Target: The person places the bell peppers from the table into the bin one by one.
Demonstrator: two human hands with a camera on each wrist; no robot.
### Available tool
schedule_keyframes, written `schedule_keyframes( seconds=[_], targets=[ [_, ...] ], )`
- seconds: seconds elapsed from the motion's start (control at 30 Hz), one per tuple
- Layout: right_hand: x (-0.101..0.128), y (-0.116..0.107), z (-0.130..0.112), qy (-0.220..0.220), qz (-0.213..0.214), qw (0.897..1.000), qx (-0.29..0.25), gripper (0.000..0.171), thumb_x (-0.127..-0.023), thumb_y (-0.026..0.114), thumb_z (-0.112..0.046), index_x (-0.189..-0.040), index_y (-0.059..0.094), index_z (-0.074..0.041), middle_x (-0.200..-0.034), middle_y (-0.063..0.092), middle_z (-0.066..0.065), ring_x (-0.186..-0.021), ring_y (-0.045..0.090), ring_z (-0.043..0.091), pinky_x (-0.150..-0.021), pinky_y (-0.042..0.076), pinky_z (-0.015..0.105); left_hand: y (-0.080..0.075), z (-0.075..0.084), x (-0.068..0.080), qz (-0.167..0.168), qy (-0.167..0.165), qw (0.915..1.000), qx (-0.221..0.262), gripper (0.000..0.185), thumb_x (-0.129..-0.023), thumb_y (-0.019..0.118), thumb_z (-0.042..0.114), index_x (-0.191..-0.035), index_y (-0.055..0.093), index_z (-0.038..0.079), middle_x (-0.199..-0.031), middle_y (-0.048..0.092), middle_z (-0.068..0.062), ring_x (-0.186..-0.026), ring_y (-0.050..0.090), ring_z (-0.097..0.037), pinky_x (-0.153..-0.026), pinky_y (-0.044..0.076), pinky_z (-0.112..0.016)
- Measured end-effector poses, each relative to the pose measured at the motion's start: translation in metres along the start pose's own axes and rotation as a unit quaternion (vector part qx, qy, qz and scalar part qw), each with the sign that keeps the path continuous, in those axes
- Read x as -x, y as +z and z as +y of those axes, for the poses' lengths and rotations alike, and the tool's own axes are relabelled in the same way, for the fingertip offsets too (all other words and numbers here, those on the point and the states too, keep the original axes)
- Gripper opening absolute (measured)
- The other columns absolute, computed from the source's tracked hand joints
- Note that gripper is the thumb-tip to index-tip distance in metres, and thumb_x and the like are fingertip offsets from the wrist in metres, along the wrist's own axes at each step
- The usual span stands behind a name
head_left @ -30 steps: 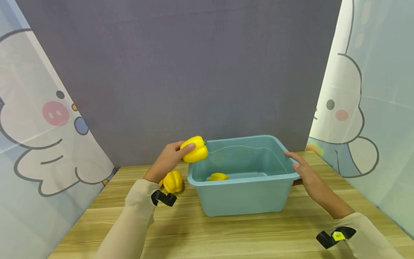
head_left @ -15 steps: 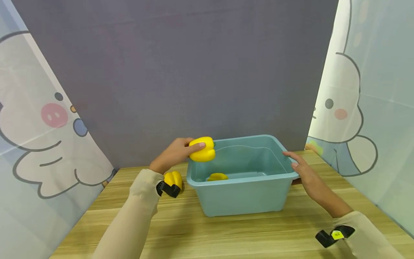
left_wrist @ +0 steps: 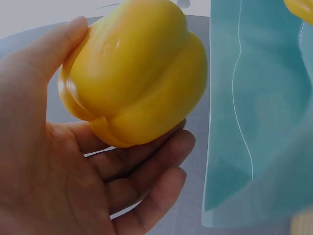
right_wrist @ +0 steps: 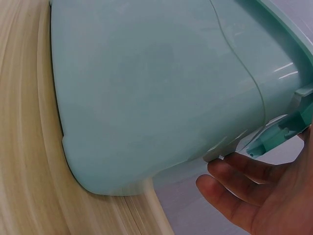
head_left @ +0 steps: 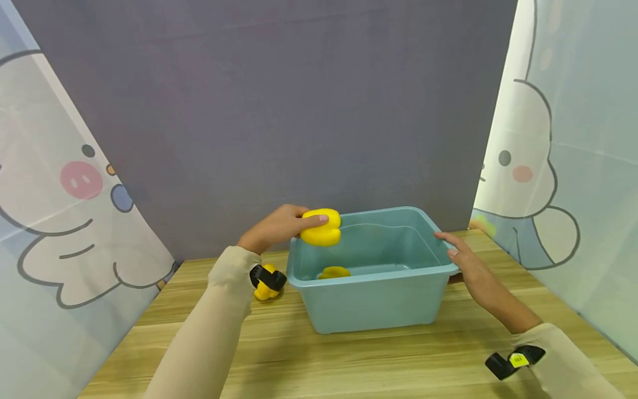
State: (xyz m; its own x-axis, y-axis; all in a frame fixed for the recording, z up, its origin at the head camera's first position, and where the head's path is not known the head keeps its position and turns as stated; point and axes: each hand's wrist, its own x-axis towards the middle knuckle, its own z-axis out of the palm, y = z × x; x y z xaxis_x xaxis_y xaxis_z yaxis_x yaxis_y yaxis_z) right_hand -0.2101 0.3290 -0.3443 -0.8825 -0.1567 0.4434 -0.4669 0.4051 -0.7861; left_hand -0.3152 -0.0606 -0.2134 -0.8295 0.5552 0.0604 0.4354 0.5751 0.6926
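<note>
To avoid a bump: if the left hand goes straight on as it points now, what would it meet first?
Probably the bin, with the pepper in the left hand leading; the height is unclear, so both might pass over its edge.

Beige sleeves (head_left: 214, 324), black wristbands (head_left: 269, 279)

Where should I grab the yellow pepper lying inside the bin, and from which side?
Probably around its rounded body, from above: the yellow pepper sits low in the bin, toward the left end, walled in at the sides but open at the top. In the head view, the front rim hides its lower part.
</note>
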Motion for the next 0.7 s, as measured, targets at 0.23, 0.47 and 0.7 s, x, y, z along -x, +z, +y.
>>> schedule_keyframes(
  seconds=[0.23, 0.47, 0.7],
  targets=[
    [-0.001, 0.000, 0.001, 0.004, -0.001, 1.000, -0.007, 0.050, -0.110, 0.027, -0.026, -0.154, 0.023, -0.002, -0.156, 0.018, 0.028, -0.103, 0.053, 0.004, -0.068, 0.056, 0.037, 0.003, 0.003, -0.009, -0.027, -0.002, 0.9996, -0.004, 0.057, -0.084, 0.064, 0.071, -0.093, 0.072, 0.015, -0.077, 0.057, -0.006, -0.079, 0.051, -0.031, -0.074, 0.041, -0.038],
    [-0.001, 0.000, 0.000, 0.009, -0.001, 1.000, -0.003, 0.051, -0.110, 0.027, -0.026, -0.154, 0.023, -0.002, -0.155, 0.019, 0.028, -0.101, 0.054, 0.005, -0.068, 0.055, 0.038, 0.005, 0.005, -0.013, -0.043, -0.006, 0.9991, -0.003, 0.056, -0.085, 0.065, 0.069, -0.091, 0.072, 0.014, -0.072, 0.053, -0.005, -0.069, 0.045, -0.025, -0.071, 0.038, -0.037],
    [0.000, 0.000, -0.001, 0.007, 0.000, 1.000, 0.004, 0.050, -0.110, 0.026, -0.026, -0.155, 0.023, -0.003, -0.155, 0.020, 0.028, -0.102, 0.054, 0.004, -0.068, 0.055, 0.037, 0.008, 0.007, -0.018, -0.044, -0.009, 0.9986, -0.028, 0.060, -0.082, 0.063, 0.074, -0.089, 0.071, 0.015, -0.070, 0.049, -0.002, -0.069, 0.045, -0.024, -0.068, 0.036, -0.033]
  ],
)
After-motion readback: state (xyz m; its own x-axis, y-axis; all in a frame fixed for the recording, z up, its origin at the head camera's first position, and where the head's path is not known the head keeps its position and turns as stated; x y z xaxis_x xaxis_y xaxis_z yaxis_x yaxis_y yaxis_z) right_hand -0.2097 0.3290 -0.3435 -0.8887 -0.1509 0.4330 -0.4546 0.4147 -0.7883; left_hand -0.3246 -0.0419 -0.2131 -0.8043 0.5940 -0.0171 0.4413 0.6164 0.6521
